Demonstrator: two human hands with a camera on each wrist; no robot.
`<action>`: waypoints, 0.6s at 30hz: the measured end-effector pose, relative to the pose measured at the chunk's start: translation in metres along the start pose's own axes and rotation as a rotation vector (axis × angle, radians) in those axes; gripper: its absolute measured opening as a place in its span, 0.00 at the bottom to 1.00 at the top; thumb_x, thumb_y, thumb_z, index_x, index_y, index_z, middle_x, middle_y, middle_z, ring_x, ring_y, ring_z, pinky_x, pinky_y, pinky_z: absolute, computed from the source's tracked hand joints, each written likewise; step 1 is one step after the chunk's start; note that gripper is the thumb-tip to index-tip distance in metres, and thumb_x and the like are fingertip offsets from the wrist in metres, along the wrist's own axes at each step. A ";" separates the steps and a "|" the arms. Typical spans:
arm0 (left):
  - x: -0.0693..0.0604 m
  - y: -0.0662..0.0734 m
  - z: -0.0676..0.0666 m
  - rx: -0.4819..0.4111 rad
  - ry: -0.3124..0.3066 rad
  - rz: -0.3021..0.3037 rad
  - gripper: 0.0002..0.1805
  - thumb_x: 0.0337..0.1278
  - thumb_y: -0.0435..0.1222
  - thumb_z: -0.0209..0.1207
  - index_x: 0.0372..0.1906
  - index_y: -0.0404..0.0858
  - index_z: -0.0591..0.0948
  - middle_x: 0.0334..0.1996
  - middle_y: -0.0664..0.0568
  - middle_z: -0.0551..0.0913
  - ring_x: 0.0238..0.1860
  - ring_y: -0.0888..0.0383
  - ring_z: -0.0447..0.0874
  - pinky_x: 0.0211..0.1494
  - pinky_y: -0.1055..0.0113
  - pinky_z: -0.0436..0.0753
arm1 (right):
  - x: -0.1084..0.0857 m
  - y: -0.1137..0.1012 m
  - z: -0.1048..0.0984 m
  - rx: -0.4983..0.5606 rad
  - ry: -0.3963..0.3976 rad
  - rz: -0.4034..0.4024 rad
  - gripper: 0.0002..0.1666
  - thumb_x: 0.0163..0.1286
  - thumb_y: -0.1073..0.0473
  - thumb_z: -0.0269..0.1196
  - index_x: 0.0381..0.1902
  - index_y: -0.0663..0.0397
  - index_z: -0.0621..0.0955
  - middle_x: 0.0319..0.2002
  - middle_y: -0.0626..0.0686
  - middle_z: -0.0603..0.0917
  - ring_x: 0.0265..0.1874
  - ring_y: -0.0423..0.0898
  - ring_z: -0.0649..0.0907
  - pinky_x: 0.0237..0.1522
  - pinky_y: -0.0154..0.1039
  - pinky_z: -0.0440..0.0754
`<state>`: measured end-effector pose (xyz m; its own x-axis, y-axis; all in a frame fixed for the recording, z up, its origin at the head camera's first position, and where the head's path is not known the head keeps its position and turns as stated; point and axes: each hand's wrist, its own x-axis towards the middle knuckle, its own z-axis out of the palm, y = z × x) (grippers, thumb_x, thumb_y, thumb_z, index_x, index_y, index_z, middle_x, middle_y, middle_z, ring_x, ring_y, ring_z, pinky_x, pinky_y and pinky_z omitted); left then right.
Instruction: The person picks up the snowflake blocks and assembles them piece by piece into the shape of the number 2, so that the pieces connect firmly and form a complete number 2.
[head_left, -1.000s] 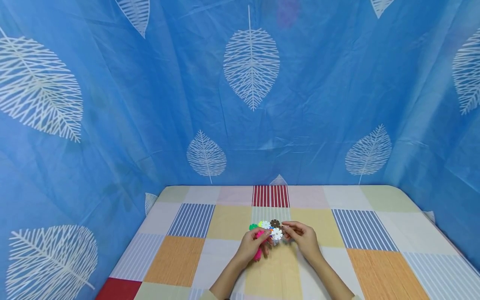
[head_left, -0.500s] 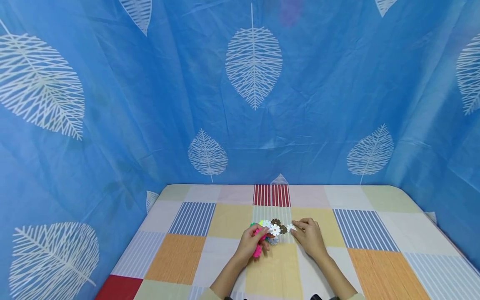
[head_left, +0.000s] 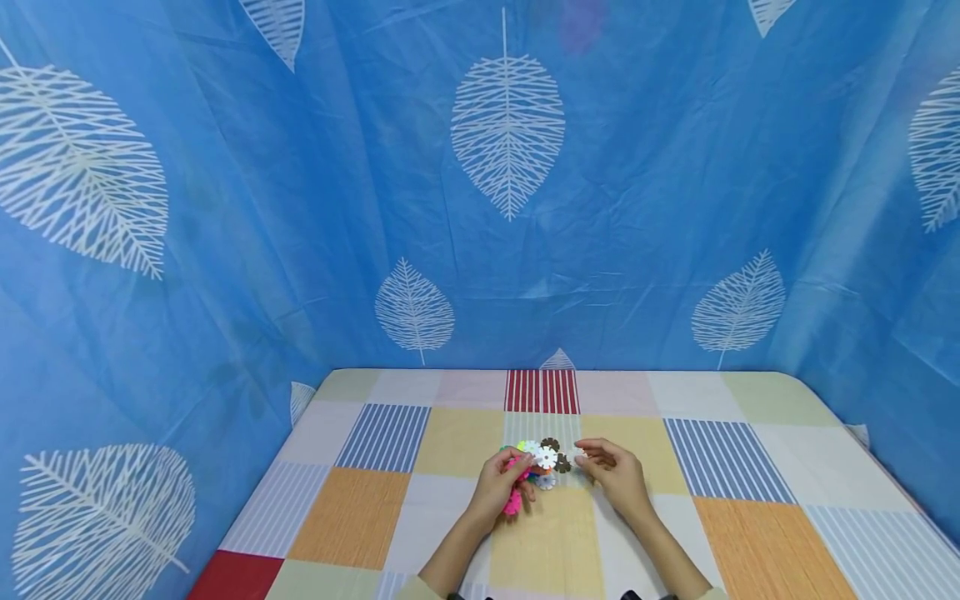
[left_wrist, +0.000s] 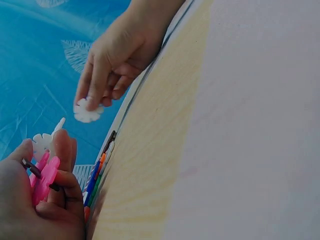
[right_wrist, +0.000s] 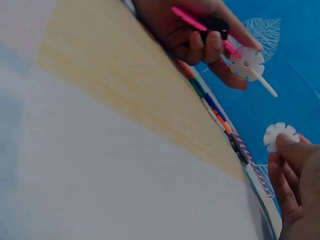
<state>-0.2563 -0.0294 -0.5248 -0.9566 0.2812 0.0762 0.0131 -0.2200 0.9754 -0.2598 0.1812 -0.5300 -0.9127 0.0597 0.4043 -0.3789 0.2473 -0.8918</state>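
My left hand (head_left: 495, 487) holds several joined flower-shaped plastic discs. Among them are a pink disc (left_wrist: 48, 179) and a white disc (right_wrist: 246, 64) with another white one set edge-on through it. Something dark also shows between those fingers. Between thumb and fingers of my right hand (head_left: 618, 479) is a single white notched disc (right_wrist: 272, 134), apart from the joined ones and to their right. Loose discs lie on the table beyond the hands, including brown discs (head_left: 562, 463) and a pale grey-blue disc (head_left: 546, 482). Fingers partly hide the held pieces.
A patchwork-patterned cloth (head_left: 555, 542) covers the table. Blue curtains (head_left: 622, 208) with white leaf prints hang behind it and at both sides. Low on the table, the loose orange, blue and green discs (right_wrist: 215, 107) appear edge-on in the right wrist view.
My right hand was over the brown discs, then drew right with a white disc showing in its fingers. Since then it has shifted slightly left. The left hand keeps its hold on the joined discs.
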 end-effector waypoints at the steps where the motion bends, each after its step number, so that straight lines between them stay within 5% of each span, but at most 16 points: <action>1: 0.000 0.000 0.000 -0.002 0.001 0.002 0.16 0.63 0.39 0.54 0.39 0.27 0.73 0.38 0.34 0.82 0.14 0.65 0.76 0.10 0.78 0.71 | -0.001 -0.001 0.001 0.031 -0.007 0.000 0.12 0.53 0.66 0.69 0.38 0.63 0.82 0.29 0.56 0.83 0.26 0.39 0.81 0.29 0.30 0.81; 8: 0.000 0.000 0.001 -0.011 0.023 0.015 0.13 0.65 0.39 0.52 0.37 0.29 0.73 0.38 0.33 0.81 0.14 0.64 0.76 0.16 0.76 0.76 | -0.004 -0.019 0.005 0.166 -0.060 -0.034 0.07 0.54 0.74 0.65 0.32 0.72 0.79 0.27 0.65 0.81 0.25 0.47 0.84 0.29 0.36 0.83; 18: -0.001 0.000 0.002 -0.002 0.035 -0.014 0.12 0.65 0.37 0.51 0.37 0.29 0.72 0.38 0.33 0.81 0.14 0.64 0.77 0.13 0.78 0.72 | -0.010 -0.039 0.005 0.168 -0.152 -0.148 0.06 0.53 0.78 0.64 0.29 0.75 0.76 0.28 0.69 0.81 0.26 0.52 0.84 0.30 0.38 0.83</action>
<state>-0.2544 -0.0276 -0.5243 -0.9662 0.2519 0.0550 -0.0013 -0.2183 0.9759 -0.2369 0.1659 -0.5006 -0.8531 -0.1142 0.5092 -0.5186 0.0773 -0.8515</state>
